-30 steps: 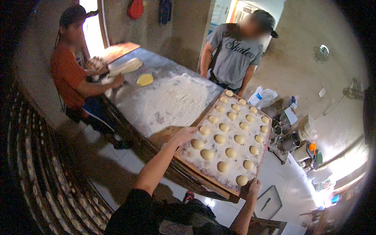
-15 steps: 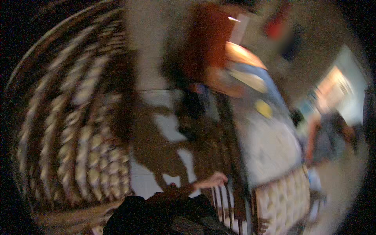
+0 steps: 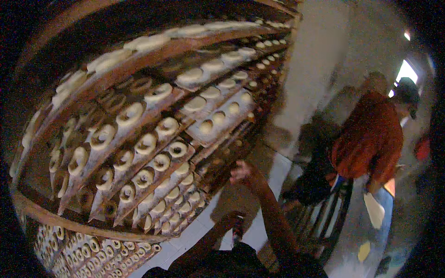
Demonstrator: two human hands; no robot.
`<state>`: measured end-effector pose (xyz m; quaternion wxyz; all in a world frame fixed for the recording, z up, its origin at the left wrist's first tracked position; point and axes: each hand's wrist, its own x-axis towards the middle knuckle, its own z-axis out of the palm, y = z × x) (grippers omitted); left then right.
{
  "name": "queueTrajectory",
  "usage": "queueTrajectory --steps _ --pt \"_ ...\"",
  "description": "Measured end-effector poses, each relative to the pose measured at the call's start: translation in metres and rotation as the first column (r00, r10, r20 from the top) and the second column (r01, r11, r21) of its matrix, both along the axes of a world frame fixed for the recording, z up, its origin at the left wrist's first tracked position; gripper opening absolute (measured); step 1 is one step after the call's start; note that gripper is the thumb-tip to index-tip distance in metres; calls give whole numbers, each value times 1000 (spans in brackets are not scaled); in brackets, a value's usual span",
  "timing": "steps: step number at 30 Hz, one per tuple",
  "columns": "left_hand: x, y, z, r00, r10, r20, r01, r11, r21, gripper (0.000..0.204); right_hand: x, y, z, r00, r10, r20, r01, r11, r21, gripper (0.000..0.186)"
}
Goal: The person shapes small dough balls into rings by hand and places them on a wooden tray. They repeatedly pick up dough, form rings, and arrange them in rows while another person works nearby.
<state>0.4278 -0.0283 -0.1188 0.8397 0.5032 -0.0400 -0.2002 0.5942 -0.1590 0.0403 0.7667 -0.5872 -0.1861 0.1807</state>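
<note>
Before the wooden rack (image 3: 83,225), right hand (image 3: 240,172) is empty, fingers loosely parted, near a shelved board (image 3: 227,119) of dough balls (image 3: 234,108). Left hand (image 3: 234,219) low, shadowed; its finger state cannot be told.

Matt wooden rack (image 3: 88,225), flour-dusted board (image 3: 219,131), smooth dough balls (image 3: 206,127), matt cloth shirt (image 3: 366,136)

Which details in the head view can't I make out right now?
In the head view:
Bare left hand: finger pose lost to dimness and blur.
Bare right hand: fingers smeared by blur, grip unclear.
Brown wooden rack: top cut off by upper edge.
Grey table: near end cut off by lower edge.
Flat yellow piece: too blurred to identify.
</note>
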Motion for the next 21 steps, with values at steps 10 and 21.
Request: queueTrajectory --steps 10,21 --pt "84 66 87 883 429 191 -467 757 457 45 205 139 -21 807 -114 -580 309 918 249 40" --pt "121 58 211 859 509 -56 -474 749 -463 55 60 -66 8 951 -135 -278 283 740 610 34"
